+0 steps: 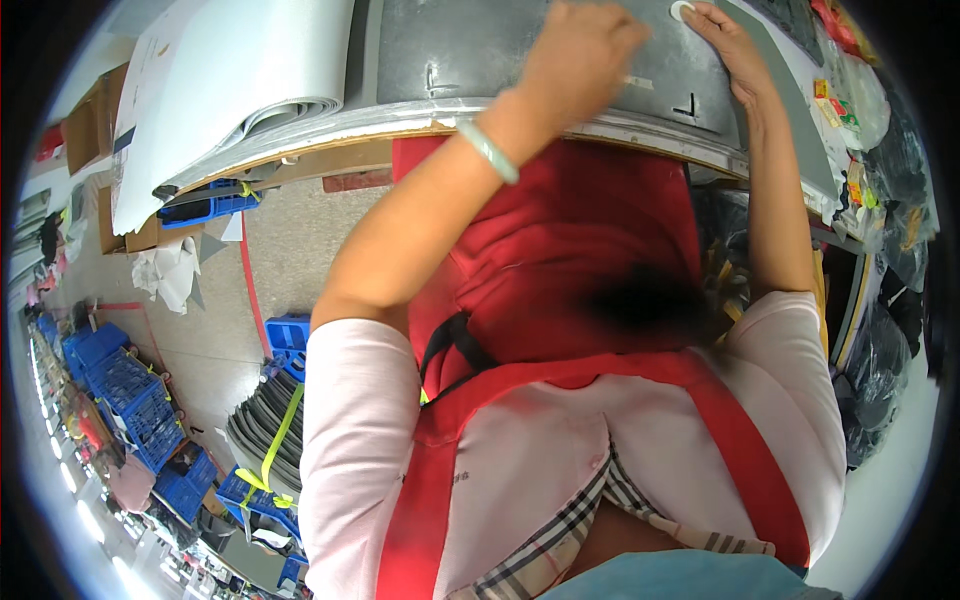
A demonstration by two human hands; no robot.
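In the head view, the left hand (590,50) is blurred, its fingers partly hidden at the top edge; whether anything is gripped cannot be told. Its forearm is slanted up and rightward over the dark grey worktop (465,45). By the right hand (728,40), bent leftward, a seemingly round white piece (681,11) is pinched near the top edge, over the worktop's right side.

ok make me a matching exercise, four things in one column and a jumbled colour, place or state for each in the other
1. bangle
2. apron
3. round white piece
4. white sheet

A. partly rolled up
B. in the right hand
C. pale green
D. red

Pairs: 1-C; 2-D; 3-B; 4-A
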